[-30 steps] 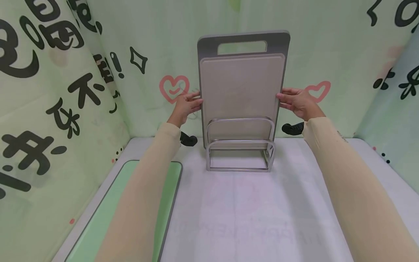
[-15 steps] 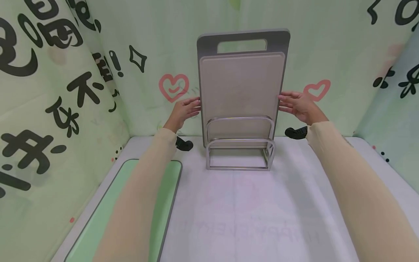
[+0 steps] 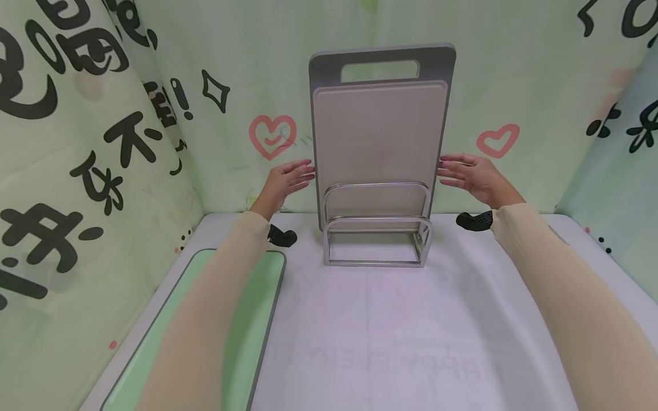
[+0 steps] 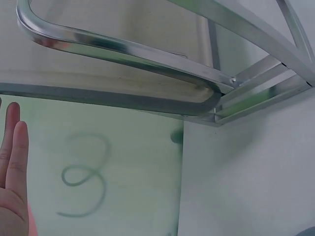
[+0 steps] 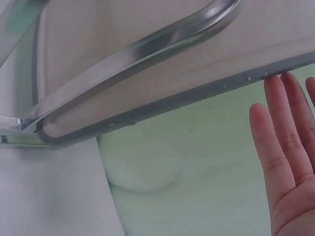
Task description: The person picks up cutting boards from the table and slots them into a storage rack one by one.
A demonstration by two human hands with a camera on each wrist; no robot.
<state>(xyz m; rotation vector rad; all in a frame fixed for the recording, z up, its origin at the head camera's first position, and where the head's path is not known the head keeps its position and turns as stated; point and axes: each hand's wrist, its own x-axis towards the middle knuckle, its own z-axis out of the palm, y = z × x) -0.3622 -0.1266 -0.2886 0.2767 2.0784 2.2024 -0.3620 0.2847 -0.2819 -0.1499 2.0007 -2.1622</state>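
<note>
A beige cutting board [image 3: 379, 134] with a grey rim and a handle slot at its top stands upright in a shiny metal rack [image 3: 375, 264]. My left hand [image 3: 285, 184] is beside the board's left edge, fingers extended and holding nothing. On the other side my right hand [image 3: 475, 178] has its straight fingertips right at the board's right edge. In the right wrist view the fingers [image 5: 278, 113] reach up to the grey rim. The left wrist view shows the left fingers [image 4: 18, 157] just under the board's edge.
A green cutting board [image 3: 252, 319] with a dark rim lies flat at the left of the white table [image 3: 401, 331], under my left forearm. Printed green cloth [image 3: 231, 45] hangs behind and along both sides.
Both hands have let go of the beige board's edges, straightened their fingers and moved slightly down and outward. The board stays upright in the rack.
</note>
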